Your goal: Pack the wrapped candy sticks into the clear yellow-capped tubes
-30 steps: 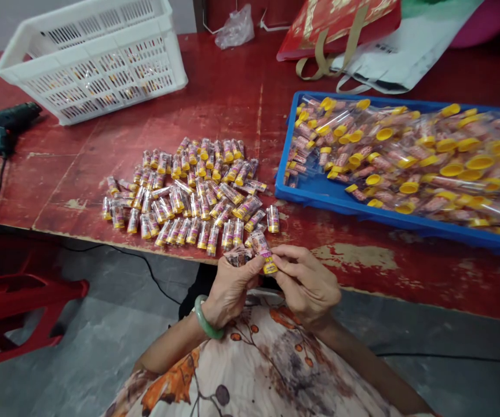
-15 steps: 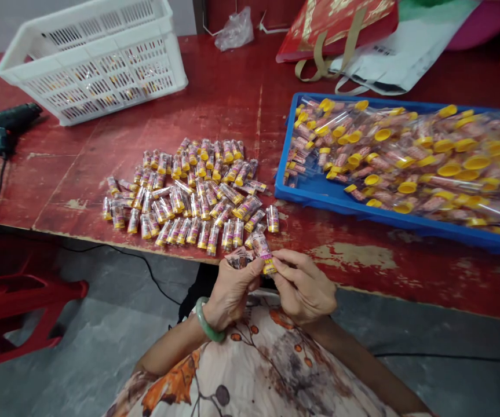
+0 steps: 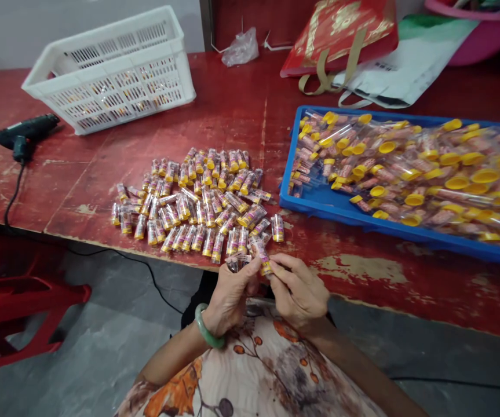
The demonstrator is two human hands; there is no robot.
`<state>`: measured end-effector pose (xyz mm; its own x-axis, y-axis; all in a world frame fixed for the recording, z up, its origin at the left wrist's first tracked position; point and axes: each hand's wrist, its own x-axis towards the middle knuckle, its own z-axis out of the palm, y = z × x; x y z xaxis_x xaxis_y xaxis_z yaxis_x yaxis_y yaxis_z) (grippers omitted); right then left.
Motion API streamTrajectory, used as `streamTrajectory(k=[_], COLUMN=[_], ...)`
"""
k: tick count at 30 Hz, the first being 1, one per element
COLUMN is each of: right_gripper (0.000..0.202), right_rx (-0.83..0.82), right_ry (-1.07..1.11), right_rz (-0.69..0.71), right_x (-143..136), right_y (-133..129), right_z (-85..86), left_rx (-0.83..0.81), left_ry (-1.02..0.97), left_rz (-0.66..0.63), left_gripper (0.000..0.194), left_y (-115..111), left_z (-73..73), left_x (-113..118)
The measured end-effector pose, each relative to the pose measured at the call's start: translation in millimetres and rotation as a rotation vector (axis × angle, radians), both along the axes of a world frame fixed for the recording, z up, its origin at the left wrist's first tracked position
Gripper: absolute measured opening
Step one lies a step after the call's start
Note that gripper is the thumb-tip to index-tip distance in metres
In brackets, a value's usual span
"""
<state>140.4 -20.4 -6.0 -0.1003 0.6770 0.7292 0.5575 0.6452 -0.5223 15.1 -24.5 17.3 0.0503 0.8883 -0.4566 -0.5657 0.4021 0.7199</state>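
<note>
My left hand (image 3: 229, 296), with a green bangle at the wrist, is closed at the table's front edge. Between its fingers are thin see-through printed sleeves (image 3: 236, 263). Its thumb also presses on a small tube (image 3: 260, 252) with a yellow end and a purple-printed wrap, which tilts away from me. My right hand (image 3: 298, 289) pinches the yellow end of that same tube. Just beyond my hands, many wrapped tubes (image 3: 197, 211) are spread on the table, mostly with yellow ends towards me. One wrapped tube (image 3: 277, 228) stands apart at their right.
On the right, a blue tray (image 3: 291, 156) holds many see-through tubes with yellow caps. A white slotted crate (image 3: 115, 87) stands back left, beside a black heat gun (image 3: 26, 134) with a cord. Bags (image 3: 345, 35) lie at the back; a red stool (image 3: 19, 301) stands left.
The view has shifted, so the table sits slightly lower and further right. My hands stay together on the tube, which now tilts a little differently, with my right fingers still at its yellow end.
</note>
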Motion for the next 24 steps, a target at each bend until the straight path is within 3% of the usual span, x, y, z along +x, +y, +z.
streamTrajectory(k=[5, 8, 13, 17, 24], right_gripper=[0.03, 0.032, 0.023, 0.018, 0.014], right_rx=[0.021, 0.022, 0.068, 0.096, 0.147], right_ry=[-0.068, -0.098, -0.141, -0.173, -0.259], right_rz=[0.082, 0.111, 0.07, 0.058, 0.032], right_x=[-7, -3, 16, 31, 64], right_y=[8, 12, 25, 35, 57], right_z=[2.0, 1.9, 1.2, 4.6, 15.2], left_rx=[0.041, 0.114, 0.275, 0.243, 0.195], left_ry=[0.077, 0.28, 0.831, 1.362, 1.567], left_rz=[0.056, 0.141, 0.127, 0.034, -0.038], left_gripper=[0.031, 0.029, 0.032, 0.027, 0.031], left_y=[8, 25, 87, 139, 179], left_z=[0.8, -2.3, 2.6, 11.0, -1.9], left_x=[-19, -45, -98, -120, -125])
